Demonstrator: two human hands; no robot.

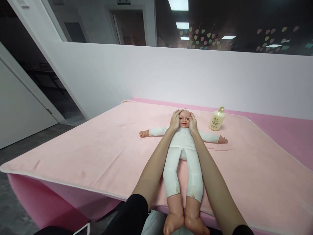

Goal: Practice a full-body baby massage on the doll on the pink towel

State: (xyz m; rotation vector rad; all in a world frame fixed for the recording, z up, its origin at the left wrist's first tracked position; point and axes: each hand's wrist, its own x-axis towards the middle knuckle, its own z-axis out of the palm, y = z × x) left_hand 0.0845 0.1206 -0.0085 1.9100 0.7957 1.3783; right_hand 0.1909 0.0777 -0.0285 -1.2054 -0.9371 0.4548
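The doll's body [182, 138] looks matt cloth, its feet [173, 222] smooth plastic.

Can see a pale-yellow pump bottle [216, 120] upright before a white half-wall [171, 73], pastel hearts [208, 35] in the dark glass pane [244, 16] above, a white door [22, 104] far left.

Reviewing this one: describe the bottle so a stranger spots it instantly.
Start at the pink blanket below the white wall. Toward its far edge, right of the doll, is the bottle. Its pale-yellow body, dark print and pump top set it apart from the doll.
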